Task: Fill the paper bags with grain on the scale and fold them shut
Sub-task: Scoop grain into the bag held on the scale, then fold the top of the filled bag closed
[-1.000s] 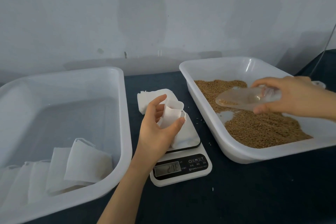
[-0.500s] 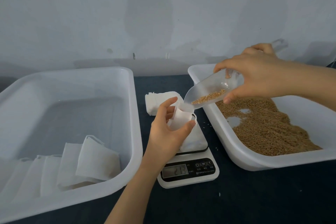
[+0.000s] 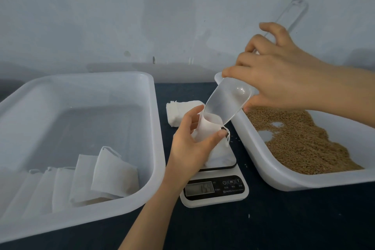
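One tray (image 3: 284, 178) of grain (image 3: 300, 144) sits just right of the scale (image 3: 215, 192). The right hand (image 3: 284, 79) grips the scoop (image 3: 227, 105); tip it steeply, lip inside the bag (image 3: 207, 129), which the left hand (image 3: 188, 148) pinches open, upright on the scale.

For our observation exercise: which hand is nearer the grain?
Right. The right hand, gripping the scoop, hangs over the far edge of the grain; the left hand holds the paper bag on the scale, beside the tray.
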`<move>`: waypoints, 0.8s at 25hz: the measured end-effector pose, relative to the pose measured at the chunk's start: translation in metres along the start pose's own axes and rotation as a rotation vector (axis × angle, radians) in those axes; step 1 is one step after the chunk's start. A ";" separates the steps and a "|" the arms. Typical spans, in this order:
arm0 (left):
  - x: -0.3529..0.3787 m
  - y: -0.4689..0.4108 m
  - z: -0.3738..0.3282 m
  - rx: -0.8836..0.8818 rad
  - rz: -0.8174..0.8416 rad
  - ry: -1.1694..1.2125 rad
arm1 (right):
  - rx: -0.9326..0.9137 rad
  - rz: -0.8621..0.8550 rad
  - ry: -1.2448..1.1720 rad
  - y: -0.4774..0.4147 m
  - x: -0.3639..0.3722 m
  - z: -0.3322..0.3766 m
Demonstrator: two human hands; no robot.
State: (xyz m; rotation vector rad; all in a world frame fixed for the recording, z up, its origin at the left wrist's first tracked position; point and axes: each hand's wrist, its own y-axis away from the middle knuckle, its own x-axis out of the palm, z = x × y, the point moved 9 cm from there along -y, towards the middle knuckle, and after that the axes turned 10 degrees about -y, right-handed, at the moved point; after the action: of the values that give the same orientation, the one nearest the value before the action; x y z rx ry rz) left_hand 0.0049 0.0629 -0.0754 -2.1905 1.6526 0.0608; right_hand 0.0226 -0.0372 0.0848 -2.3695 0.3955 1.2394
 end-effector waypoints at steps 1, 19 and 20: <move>-0.001 0.000 0.001 0.000 -0.015 0.032 | -0.010 -0.015 0.031 0.000 -0.002 0.002; -0.023 -0.007 0.010 -0.018 -0.220 -0.112 | 0.927 0.592 -0.505 0.130 0.193 -0.085; -0.024 -0.007 0.010 -0.013 -0.230 -0.114 | 0.939 0.637 -0.562 0.133 0.200 -0.080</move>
State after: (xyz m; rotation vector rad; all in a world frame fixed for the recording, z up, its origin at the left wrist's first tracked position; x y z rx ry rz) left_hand 0.0060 0.0895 -0.0764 -2.3262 1.3348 0.1302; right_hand 0.1324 -0.2021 -0.0732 -1.0716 1.2559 1.4494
